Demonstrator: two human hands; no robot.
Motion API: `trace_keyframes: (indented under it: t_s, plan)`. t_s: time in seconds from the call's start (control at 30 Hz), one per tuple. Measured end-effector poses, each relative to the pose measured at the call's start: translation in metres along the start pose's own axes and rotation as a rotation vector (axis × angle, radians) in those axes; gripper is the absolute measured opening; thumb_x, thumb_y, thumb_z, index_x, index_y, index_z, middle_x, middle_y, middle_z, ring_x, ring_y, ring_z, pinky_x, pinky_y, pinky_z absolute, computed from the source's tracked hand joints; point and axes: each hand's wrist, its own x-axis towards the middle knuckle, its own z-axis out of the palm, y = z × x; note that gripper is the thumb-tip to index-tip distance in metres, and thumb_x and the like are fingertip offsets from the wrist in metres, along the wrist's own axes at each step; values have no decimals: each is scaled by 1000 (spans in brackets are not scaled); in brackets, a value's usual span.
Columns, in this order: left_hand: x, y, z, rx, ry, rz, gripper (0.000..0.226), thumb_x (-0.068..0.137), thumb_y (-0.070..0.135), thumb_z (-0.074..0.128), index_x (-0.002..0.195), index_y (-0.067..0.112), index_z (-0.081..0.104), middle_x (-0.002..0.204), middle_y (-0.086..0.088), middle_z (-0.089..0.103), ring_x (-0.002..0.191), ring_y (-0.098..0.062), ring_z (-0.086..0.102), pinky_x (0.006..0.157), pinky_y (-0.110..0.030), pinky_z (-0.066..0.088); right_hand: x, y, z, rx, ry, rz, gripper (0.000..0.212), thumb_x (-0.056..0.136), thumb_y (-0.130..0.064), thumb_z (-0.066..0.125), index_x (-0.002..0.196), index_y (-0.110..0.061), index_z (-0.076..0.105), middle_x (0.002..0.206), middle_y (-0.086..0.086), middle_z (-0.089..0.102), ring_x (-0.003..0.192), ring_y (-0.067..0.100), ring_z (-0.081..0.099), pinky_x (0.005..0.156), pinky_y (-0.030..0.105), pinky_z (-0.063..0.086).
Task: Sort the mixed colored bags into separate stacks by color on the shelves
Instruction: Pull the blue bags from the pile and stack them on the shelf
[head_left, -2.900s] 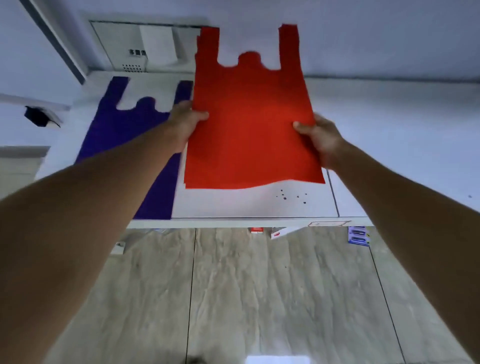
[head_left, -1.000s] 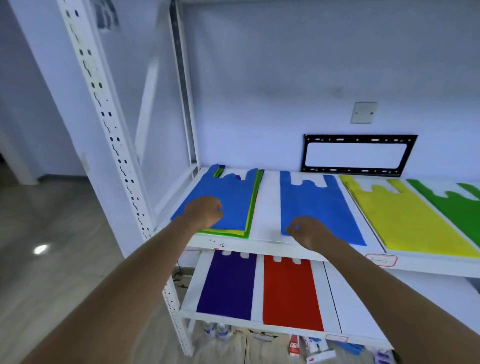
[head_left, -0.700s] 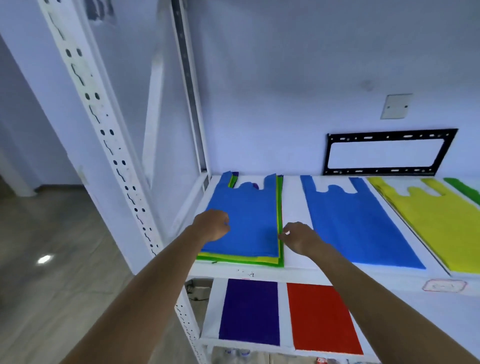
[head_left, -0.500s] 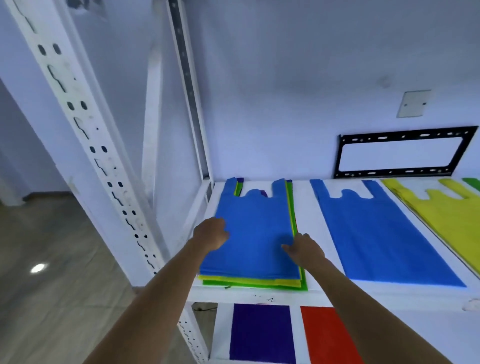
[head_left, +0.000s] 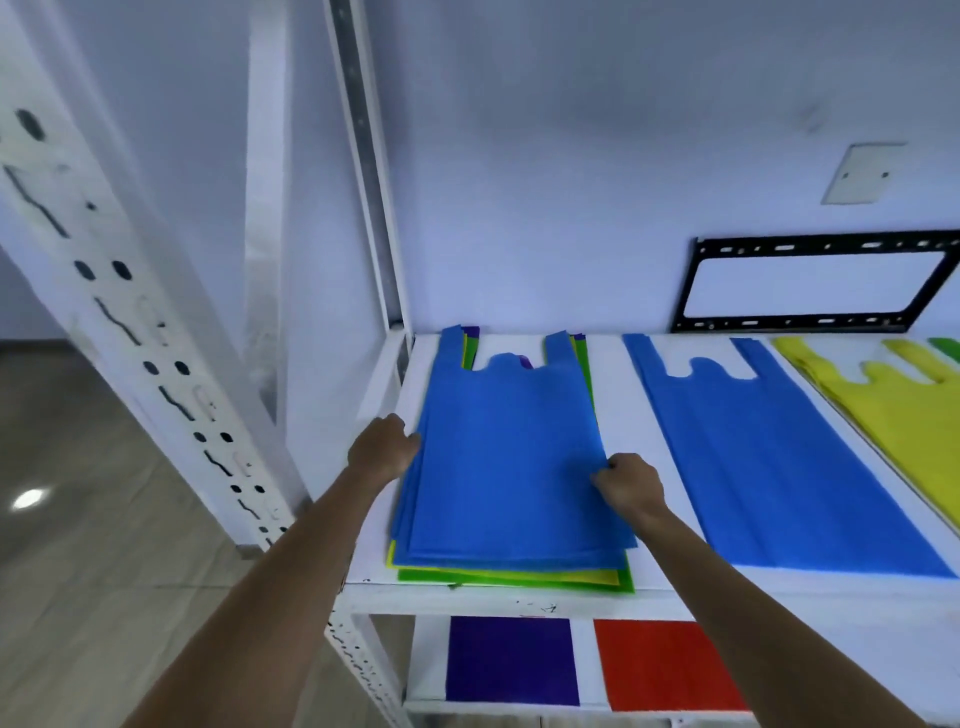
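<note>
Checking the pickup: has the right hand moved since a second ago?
Yes. The right hand moved left, off the sorted blue stack, to the mixed pile's right edge.

I'm looking at a pale bluish-white wall (head_left: 571, 156) straight ahead, with a black rectangular bracket frame (head_left: 810, 283) mounted low on it and a blank cover plate (head_left: 860, 174) above. A white perforated rack upright (head_left: 104, 291) slants across the left. Down left I see wood-look floor (head_left: 93, 545), with a bright light reflection (head_left: 28, 499) on it.
</note>
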Motion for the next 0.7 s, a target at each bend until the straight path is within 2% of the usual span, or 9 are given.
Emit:
trace_keyframes:
  t_s: [0.13,0.23,0.3,0.37,0.5,0.53,0.6,0.63,0.7]
  plan:
    - [7,3,1,-11,76,26,41,97,30,40,127,5,52,129,-12,56,116,-29,55,86,-33,43,-2,7,-7,215,-12,91,27,87,-17,48,64,-9,38,65,3,42,57,18,37,51,27,26]
    - [10,7,-1,-42,112,53,36,96,26,41,122,7,56,121,-10,61,110,-28,57,81,-32,43,-6,9,-8,381,-102,137,21,87,-23,58,80,-4,53,84,9,56,75,25,54,64,32,42]
    - [9,10,0,-76,114,78,25,95,23,41,105,12,61,105,-10,66,92,-25,60,73,-31,42,-4,11,-9,450,-137,168,17,84,-18,66,87,-3,59,95,13,63,90,32,61,76,38,50]
    - [10,13,3,-91,99,105,16,94,22,43,84,16,54,82,-10,60,73,-22,51,65,-31,37,-3,16,-10,425,-109,180,11,84,-14,65,87,-4,61,99,17,65,95,36,63,82,41,53]
    - [9,14,14,-75,-26,131,40,94,32,48,61,14,35,62,-3,38,61,-19,40,61,-30,32,-6,26,-11,376,41,170,16,84,-9,55,95,-1,63,100,20,65,92,37,62,81,44,53]
    - [7,15,17,-39,-46,137,42,94,34,49,61,12,36,66,-3,39,65,-20,44,61,-30,33,-8,26,-11,402,24,169,16,84,-8,55,95,0,62,100,20,65,92,38,62,81,45,53]
    - [2,17,23,92,-37,164,34,96,36,47,78,8,54,92,-6,47,93,-25,52,71,-35,42,-10,24,-9,451,-46,170,18,82,-8,59,98,1,61,101,20,65,95,38,62,83,46,53]
    - [1,17,27,159,-11,182,36,97,37,44,92,5,60,108,-9,47,107,-27,49,80,-38,44,-12,22,-8,450,-72,163,19,82,-8,61,99,1,61,102,19,65,94,37,62,82,45,53]
    - [-2,16,34,256,53,239,45,99,42,38,108,4,61,125,-12,44,119,-28,42,92,-39,42,-13,17,-4,437,-89,131,21,81,-8,64,101,-1,61,102,14,65,92,33,61,82,41,52]
